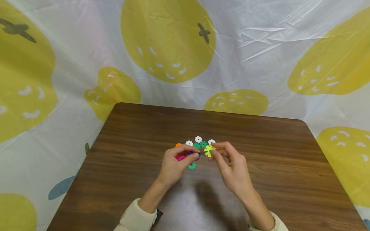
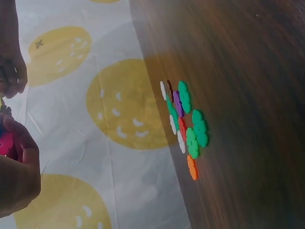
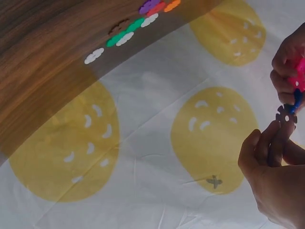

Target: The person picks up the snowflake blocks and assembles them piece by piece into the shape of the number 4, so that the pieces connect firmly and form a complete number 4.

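Above the dark wood-grain table [image 1: 274, 179], near its middle, I see a person's left hand [image 1: 172, 165] and right hand [image 1: 234, 166] held close together over small notched plastic discs. The left thumb and fingers are curled in a pinch — a hot-pink disc [image 3: 300, 74] shows among them, with a dark blue disc [image 3: 297, 97] beside it. From my right wrist camera I make out a brown notched disc [image 3: 286, 114] against the blue one, right where the two sets of fingertips are nearest. The right thumb and fingertips pinch a yellow-green disc [image 1: 209, 150], its flat face turned toward my head camera, just beside the brown one. Whether those two are slotted together I cannot tell at this size.

Beyond the hands, more discs lie flat on the tabletop in a tight cluster. My left wrist view gives me white discs [image 2: 173, 124], an orange disc [image 2: 192, 167] at one end, a red disc [image 2: 182, 129], a purple disc [image 2: 178, 103] and several green discs [image 2: 199, 128] — they overlap at that low angle, so I cannot count the greens surely. Through the head camera, one green piece sits nearer the person, just below the left fingertips.

Cream sleeves [image 1: 137, 216] end at both wrists. Around the table hangs white cloth [image 1: 245, 57] printed with big yellow fruit.
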`<state>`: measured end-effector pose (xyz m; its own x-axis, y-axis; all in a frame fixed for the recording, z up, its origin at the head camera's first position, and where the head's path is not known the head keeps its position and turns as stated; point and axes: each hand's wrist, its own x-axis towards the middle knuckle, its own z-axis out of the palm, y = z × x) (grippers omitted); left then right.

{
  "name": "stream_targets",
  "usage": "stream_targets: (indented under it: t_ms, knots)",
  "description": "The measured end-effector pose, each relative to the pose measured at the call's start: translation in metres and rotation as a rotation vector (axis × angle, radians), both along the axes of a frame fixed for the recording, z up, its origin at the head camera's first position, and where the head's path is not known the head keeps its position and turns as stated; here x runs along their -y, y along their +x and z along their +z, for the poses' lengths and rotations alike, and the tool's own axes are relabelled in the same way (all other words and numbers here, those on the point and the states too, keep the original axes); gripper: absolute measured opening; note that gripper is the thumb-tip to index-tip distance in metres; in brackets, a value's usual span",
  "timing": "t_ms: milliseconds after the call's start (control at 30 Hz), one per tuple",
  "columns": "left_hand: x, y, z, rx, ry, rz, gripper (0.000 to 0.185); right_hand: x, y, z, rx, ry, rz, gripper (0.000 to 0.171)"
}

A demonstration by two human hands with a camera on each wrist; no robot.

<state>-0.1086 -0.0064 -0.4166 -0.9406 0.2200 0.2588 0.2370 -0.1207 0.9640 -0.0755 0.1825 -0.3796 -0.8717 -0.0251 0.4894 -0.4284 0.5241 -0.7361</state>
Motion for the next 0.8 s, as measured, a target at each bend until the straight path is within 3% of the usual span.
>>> stream_targets:
  t_ms: [200, 467, 633, 800]
  knots:
    - [0.011, 0.005, 0.000, -0.036, -0.048, 0.065, 0.016, 0.005, -0.001, -0.001, 0.064, 0.001, 0.062, 0.017]
    - [0.011, 0.002, -0.002, -0.287, -0.058, 0.110, 0.012, 0.007, -0.002, 0.000, 0.089, 0.005, 0.119, 0.017]
    - [0.008, 0.001, -0.005, -0.322, -0.059, 0.129, 0.009, -0.001, -0.002, 0.002, 0.116, 0.032, 0.137, 0.019]
    - [0.005, -0.003, -0.003, -0.322, -0.072, 0.122, 0.007, -0.019, -0.006, 0.001, 0.090, 0.102, 0.037, 0.022]
